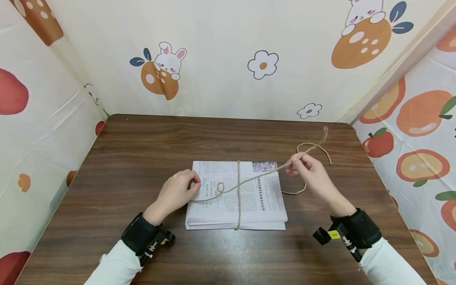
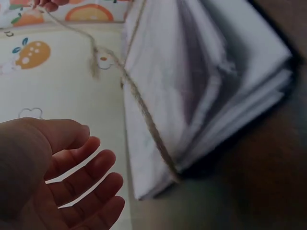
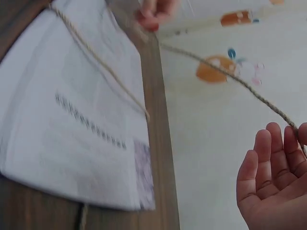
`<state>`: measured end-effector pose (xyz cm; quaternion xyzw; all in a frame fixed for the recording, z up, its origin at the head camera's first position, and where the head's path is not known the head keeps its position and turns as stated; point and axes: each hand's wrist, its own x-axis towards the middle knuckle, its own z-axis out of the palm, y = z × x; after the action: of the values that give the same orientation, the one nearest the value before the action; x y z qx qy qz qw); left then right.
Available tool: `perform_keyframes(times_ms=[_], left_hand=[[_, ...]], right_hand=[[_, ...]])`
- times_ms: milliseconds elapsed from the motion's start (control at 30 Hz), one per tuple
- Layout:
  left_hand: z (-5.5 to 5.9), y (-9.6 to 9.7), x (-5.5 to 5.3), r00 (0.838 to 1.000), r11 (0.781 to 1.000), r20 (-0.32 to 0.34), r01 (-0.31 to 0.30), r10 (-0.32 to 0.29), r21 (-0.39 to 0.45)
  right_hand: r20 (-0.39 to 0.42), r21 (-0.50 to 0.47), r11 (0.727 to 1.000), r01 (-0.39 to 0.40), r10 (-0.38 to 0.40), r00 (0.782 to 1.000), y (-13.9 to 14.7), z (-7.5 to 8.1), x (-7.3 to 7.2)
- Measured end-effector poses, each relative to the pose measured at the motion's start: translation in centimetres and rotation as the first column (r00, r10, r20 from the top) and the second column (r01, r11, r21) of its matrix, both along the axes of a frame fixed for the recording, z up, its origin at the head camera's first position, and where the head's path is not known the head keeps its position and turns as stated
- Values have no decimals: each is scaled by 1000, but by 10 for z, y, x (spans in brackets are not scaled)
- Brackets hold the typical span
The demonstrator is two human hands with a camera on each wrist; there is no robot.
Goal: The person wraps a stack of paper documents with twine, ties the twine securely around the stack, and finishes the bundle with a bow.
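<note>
A stack of folded newspapers (image 1: pixel 221 213) lies on the table, with one strand of twine (image 1: pixel 239 198) running over it from back to front. A second length crosses the stack slantwise, with a small loop (image 1: pixel 220 187) in it. My right hand (image 1: pixel 308 170) pinches this length between thumb and forefinger beyond the stack's right edge; a frayed end sticks out past the fingers. At the stack's left edge is my left hand (image 1: pixel 179 190). In the left wrist view its loosely bent fingers (image 2: pixel 91 187) hold nothing, apart from the twine (image 2: pixel 148 120).
More twine (image 1: pixel 322 149) curls on the table behind my right hand, and a strand (image 1: pixel 295 193) comes out from the stack's right side. The brown wooden table (image 1: pixel 149 138) meets patterned cloth walls (image 1: pixel 213 79) at the back and sides.
</note>
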<state>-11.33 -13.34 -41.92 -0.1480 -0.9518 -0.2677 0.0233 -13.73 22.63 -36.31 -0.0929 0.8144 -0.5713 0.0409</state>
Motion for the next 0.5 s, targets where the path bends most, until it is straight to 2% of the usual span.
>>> perform_keyframes(times_ms=[100,267,500], left_hand=[[-5,-5,4,999,1000,42,16,-15,-17],[-11,-7,10,996,999,75,45,-43,-28],[-17,-6,15,993,995,75,90,-86,-46]], right_hand=[[-5,-8,999,32,-32,999,14,1,-8],[5,62,993,105,-106,994,36,-3,-23],[8,219,953,211,-218,976,58,-10,-40]])
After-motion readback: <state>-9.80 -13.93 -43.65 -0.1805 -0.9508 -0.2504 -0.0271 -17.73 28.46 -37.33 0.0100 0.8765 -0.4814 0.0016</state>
